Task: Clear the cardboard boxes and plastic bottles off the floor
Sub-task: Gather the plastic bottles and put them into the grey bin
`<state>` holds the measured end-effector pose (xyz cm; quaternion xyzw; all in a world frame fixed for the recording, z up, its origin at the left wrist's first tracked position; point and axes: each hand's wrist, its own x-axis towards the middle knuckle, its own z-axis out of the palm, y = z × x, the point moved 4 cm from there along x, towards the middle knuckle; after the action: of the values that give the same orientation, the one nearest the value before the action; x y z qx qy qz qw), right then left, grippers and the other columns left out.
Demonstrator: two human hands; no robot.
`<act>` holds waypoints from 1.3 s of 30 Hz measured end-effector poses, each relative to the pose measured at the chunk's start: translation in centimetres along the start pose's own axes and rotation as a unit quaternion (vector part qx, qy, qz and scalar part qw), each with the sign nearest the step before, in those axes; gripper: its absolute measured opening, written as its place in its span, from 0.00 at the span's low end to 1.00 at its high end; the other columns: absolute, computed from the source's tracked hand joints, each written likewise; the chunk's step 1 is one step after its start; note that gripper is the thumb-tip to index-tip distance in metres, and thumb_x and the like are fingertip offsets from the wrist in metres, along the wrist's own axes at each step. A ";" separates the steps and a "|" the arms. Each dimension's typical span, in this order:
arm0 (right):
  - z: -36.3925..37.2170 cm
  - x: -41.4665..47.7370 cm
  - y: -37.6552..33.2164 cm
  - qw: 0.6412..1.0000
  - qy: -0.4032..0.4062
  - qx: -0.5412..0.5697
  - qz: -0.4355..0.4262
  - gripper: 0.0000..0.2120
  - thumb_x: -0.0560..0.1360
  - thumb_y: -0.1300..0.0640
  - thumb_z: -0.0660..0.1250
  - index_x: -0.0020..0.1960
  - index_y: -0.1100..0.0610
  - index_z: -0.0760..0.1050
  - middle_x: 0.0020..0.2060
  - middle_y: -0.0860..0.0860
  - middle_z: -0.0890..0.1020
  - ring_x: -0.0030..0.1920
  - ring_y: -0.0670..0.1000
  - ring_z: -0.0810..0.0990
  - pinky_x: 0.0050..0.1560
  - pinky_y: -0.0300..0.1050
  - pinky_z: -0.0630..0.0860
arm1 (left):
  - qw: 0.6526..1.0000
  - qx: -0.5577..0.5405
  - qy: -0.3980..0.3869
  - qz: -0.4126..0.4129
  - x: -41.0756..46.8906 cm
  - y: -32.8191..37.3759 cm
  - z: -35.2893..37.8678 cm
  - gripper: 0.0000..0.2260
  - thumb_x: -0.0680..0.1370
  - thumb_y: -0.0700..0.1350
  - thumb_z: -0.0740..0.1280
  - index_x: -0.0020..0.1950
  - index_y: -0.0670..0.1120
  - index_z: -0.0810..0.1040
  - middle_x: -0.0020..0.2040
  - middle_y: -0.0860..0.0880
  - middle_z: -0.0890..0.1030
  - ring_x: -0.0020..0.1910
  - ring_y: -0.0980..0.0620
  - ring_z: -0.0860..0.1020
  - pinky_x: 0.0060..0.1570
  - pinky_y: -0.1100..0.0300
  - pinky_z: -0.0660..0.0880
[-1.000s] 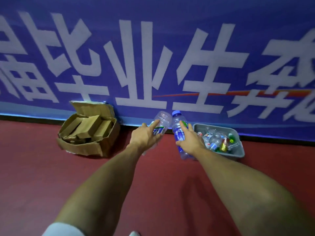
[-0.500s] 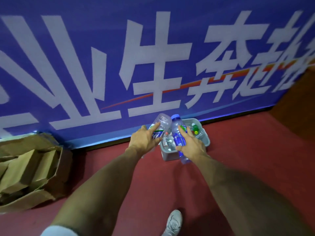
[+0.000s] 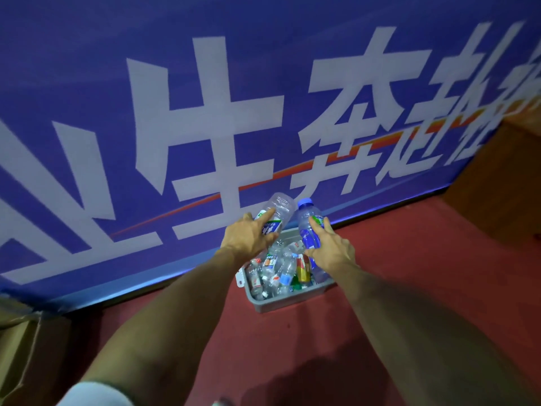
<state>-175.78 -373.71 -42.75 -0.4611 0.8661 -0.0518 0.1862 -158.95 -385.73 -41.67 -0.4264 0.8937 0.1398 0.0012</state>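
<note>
A long blue banner with big white characters runs along the back, and a dark red floor meets its foot. Against that back edge of the floor stands a grey bin, already heaped with empty plastic bottles and a can or two, so a good part of the bottle collecting looks done.

The person leans over it with both arms out. The left hand holds a clear bottle with a green and blue label, fingers wrapped round its middle and the forefinger laid along it; its base points up towards the banner. The right hand grips a blue-capped bottle, cap upward, thumb and fingers closed round its body. Both bottles hang in the air just above the far side of the bin, touching nothing but the hands.

I'd say these two are on the point of going in; letting them go over the heap is all that is left for them. At the left edge of the floor a corner of a cardboard box shows, standing against the banner; whether it needs more handling I cannot tell. The stretch of floor in view has no other loose bottles on it.
</note>
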 end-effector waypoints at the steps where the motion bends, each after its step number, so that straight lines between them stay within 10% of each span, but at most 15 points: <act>1: -0.2 1.1 0.2 1.000 -0.002 -0.002 0.003 0.39 0.79 0.45 0.67 0.81 0.38 0.46 0.82 0.47 0.46 0.69 0.60 0.74 0.65 0.49 0.71 | 1.000 0.002 -0.005 0.002 1.1 0.1 0.2 0.30 0.81 0.66 0.56 0.80 0.62 0.51 0.64 0.42 0.72 0.59 0.42 0.76 0.54 0.50 0.76; 23: -0.7 28.3 6.3 0.997 -0.052 0.020 -0.044 0.39 0.80 0.45 0.66 0.82 0.44 0.46 0.82 0.53 0.47 0.69 0.62 0.73 0.65 0.50 0.71 | 0.993 -0.093 -0.035 -0.068 26.5 1.7 7.3 0.31 0.81 0.62 0.62 0.80 0.62 0.52 0.65 0.43 0.71 0.59 0.43 0.76 0.55 0.51 0.76; 39: 27.2 48.2 14.4 0.971 -0.180 -0.082 -0.137 0.38 0.81 0.44 0.63 0.81 0.43 0.42 0.82 0.52 0.45 0.74 0.64 0.65 0.70 0.55 0.66 | 0.959 -0.111 -0.092 -0.244 34.4 -8.1 39.2 0.31 0.78 0.66 0.62 0.79 0.67 0.52 0.69 0.42 0.71 0.67 0.41 0.73 0.64 0.49 0.73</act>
<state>-201.28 -402.71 -84.92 -0.5911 0.7479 0.0784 0.2917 -179.31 -406.94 -85.52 -0.6144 0.7373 0.2719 0.0701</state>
